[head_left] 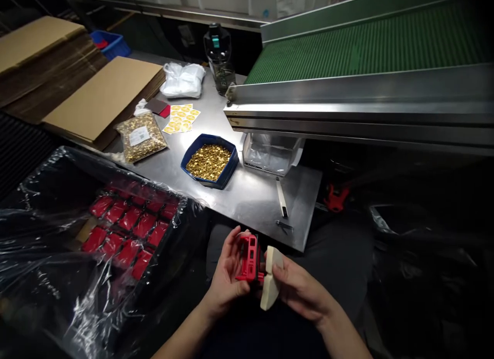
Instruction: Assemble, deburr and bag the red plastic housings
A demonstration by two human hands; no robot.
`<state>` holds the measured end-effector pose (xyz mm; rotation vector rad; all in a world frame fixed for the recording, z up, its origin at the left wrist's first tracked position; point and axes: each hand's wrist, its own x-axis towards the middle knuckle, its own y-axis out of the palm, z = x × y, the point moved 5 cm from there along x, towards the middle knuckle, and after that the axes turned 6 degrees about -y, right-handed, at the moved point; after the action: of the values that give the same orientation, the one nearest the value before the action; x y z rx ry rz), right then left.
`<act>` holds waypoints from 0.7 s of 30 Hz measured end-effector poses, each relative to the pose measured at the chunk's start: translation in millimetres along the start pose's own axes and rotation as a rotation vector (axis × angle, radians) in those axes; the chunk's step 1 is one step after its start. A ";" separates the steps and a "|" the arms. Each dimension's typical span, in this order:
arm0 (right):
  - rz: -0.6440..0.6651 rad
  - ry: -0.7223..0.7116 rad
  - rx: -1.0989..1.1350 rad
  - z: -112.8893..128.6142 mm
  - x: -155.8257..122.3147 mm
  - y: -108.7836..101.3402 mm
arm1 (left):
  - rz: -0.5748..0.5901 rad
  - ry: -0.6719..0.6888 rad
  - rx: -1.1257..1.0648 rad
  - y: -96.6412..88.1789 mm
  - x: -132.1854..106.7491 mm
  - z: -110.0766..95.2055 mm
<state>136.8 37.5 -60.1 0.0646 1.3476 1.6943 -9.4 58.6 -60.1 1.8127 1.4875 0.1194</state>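
Observation:
Over my lap, my left hand [228, 276] holds a red plastic housing [250, 258] with rectangular openings along its side. My right hand [299, 287] grips a cream-coloured block [271, 279] with a notch in its edge, close against the right side of the housing. Whether the two pieces touch is hard to make out. Just beyond my hands, a small metal tool [284, 225] and a white-handled cutter [281, 198] lie on the steel table [247, 204]. Farther back is a blue tray [231, 171] of small gold-coloured pieces.
At left stands a plastic-lined box [181, 215] of wrapped red items. A bag of gold pieces [141, 137], yellow stickers [181, 118], cardboard sheets [104, 96] and a dark bottle [219, 60] are on the table. A green conveyor [347, 50] overhangs the right side.

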 end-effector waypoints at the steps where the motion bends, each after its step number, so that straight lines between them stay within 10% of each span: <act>1: -0.002 -0.020 -0.036 4.8 1.1 -0.1 | 0.030 -0.008 0.050 2.5 0.0 -1.0; 7: -0.013 -0.146 -0.756 52.9 -12.6 -0.6 | -0.004 -0.066 -0.151 10.4 -8.1 -8.0; 12: 0.004 -0.112 -1.306 73.5 -23.5 15.5 | -0.171 -0.414 -0.294 11.6 -9.6 17.4; 21: 0.047 0.009 -1.314 56.9 -31.8 6.9 | 0.061 -0.574 -0.209 -14.3 -12.1 28.7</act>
<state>181.7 58.1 -17.0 -0.6574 0.0363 2.2916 -9.7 34.1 -84.1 1.5500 0.9751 -0.1960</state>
